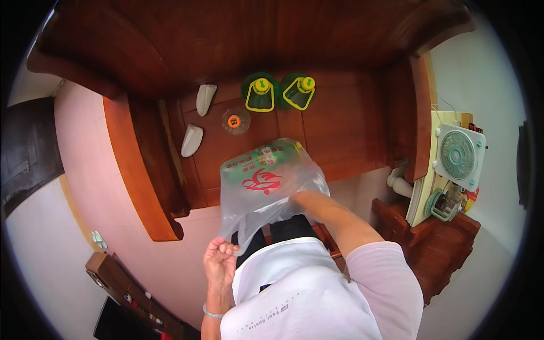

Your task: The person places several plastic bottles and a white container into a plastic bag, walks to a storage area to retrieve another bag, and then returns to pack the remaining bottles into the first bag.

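My left hand (pixel 221 250) pinches one handle of a translucent plastic bag (pixel 240 199) that bears red printing. My right forearm runs into the bag's mouth, so my right hand (pixel 290 174) is only dimly visible through the film. Inside the bag's far end a green shape with a bit of yellow (pixel 293 148) shows through, close to that hand; its grip is blurred by the plastic. Beyond the bag, two green bottles (pixel 260 95) (pixel 299 92) with yellow caps and handles stand on a wooden bench seat (pixel 344 123).
A clear bottle with an orange cap (pixel 234 121) stands on the bench beside two white slipper-shaped things (pixel 206 100) (pixel 192 140). The bench's wooden armrest (pixel 140 178) rises at left. At right, a box fan (pixel 457 149) and a glass-bodied appliance (pixel 444 206) sit on a pale surface.
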A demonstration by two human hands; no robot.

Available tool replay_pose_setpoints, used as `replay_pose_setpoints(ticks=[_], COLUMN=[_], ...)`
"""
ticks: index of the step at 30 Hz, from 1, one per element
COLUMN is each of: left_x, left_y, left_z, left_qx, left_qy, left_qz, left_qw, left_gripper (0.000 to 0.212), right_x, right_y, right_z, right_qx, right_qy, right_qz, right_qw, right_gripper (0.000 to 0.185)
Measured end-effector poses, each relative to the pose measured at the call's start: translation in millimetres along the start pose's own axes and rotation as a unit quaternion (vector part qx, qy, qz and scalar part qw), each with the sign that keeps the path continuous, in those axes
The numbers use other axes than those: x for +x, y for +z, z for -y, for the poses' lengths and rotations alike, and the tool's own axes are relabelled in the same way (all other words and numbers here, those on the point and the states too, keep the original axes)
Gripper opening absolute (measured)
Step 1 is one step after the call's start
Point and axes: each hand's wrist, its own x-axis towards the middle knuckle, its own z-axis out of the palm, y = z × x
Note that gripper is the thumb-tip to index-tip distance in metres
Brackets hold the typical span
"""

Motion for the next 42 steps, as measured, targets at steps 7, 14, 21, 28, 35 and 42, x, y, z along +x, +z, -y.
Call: replay_pose_setpoints(ticks=[7, 14, 21, 28, 35, 42], left_x=[-2.1, -9.2, 25.8, 29.7, 39.7, 43.1], left_y=[47.1, 48.7, 37.9, 38.4, 60.9, 89.2], left_z=[-0.8, 12.2, 22.0, 18.0, 10.8, 16.3], left_qx=[0.123, 0.407, 0.763, 0.782, 0.583, 0.566], left_qy=[-0.038, 0.054, 0.345, 0.335, 0.125, 0.051], left_qz=[0.042, 0.038, 0.041, 0.0, 0.041, 0.108], left_qw=[0.991, 0.911, 0.545, 0.525, 0.802, 0.816], left_gripper=[0.032, 0.032, 0.022, 0.011, 0.036, 0.035], right_x=[-31.2, -78.8, 21.7, -64.5, -323.2, -340.4], right_y=[-56.0, -265.1, -304.6, -276.5, -267.6, -193.8], right_z=[-17.3, -19.5, -77.2, -144.4, -130.2, -49.8], right_qx=[-0.04, 0.166, 0.126, 0.154, 0.411, 0.392], right_qy=[-0.154, -0.283, -0.065, -0.033, 0.023, -0.068], right_qz=[0.039, -0.344, -0.343, -0.527, -0.455, -0.464], right_qw=[0.987, 0.88, 0.928, 0.835, 0.79, 0.791], right_gripper=[0.024, 0.015, 0.044, 0.033, 0.027, 0.031])
